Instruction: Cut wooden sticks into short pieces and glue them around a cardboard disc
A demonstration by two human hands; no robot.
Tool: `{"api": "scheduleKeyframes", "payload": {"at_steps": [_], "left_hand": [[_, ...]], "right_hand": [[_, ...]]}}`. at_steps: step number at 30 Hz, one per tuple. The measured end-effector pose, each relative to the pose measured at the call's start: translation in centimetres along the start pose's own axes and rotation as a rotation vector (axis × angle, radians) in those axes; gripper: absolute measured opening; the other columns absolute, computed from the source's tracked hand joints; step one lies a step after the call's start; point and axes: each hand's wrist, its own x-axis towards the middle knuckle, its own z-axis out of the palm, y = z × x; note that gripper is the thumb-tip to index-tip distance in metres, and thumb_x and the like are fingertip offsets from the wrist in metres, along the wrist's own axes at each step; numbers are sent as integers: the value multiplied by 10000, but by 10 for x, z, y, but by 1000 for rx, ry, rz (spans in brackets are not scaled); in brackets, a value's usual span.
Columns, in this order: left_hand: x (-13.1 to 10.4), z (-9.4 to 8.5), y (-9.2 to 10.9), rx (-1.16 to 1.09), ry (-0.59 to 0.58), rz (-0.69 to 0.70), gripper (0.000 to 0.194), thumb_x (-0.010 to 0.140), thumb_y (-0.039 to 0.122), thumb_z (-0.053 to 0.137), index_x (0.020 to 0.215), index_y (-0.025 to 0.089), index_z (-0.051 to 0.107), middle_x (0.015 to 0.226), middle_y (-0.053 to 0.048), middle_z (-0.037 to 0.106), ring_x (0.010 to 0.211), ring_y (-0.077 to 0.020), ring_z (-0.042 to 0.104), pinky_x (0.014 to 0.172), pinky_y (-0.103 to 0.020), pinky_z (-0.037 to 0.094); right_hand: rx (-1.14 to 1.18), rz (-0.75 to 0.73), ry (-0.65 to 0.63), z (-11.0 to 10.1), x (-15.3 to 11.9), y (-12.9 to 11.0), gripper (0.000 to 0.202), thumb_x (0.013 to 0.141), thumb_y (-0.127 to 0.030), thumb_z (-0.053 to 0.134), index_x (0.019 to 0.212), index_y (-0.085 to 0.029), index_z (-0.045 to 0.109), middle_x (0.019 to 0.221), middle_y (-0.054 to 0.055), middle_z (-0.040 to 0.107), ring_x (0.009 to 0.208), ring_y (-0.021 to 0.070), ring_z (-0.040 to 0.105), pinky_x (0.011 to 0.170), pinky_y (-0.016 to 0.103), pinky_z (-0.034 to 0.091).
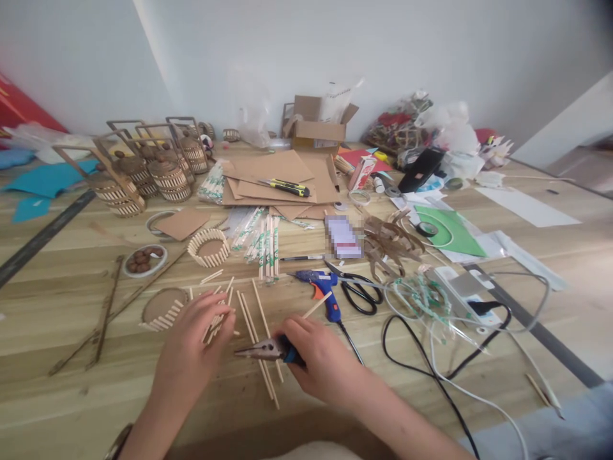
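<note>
My right hand grips needle-nose pliers, their jaws pointing left above several long wooden sticks. A light stick juts out past that hand's knuckles; whether it is held or lies behind is unclear. My left hand hovers over a small pile of short cut sticks, fingers bent and thumb apart, with nothing visible between them. Beyond it lies a cardboard disc partly edged with short sticks. Farther back sits a fuller stick ring.
A blue glue gun and black scissors lie beyond my right hand. Cables loop to a power strip at right. A bowl of brown balls, wrapped chopsticks, cardboard and handled stick baskets stand farther back.
</note>
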Motion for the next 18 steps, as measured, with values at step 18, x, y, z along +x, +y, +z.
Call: {"api": "scheduleKeyframes", "payload": {"at_steps": [18], "left_hand": [[-2,27,35,-902,-753,-647,615,619,750,716,735,168,554,625,52,496,577,-102,433,548,-215,329]], "right_hand": [[-179,-98,-202,-10,1,-8,265,762,-194,589,1026,-170,578,1034,106,642,748,220,627,605,308,445]]}}
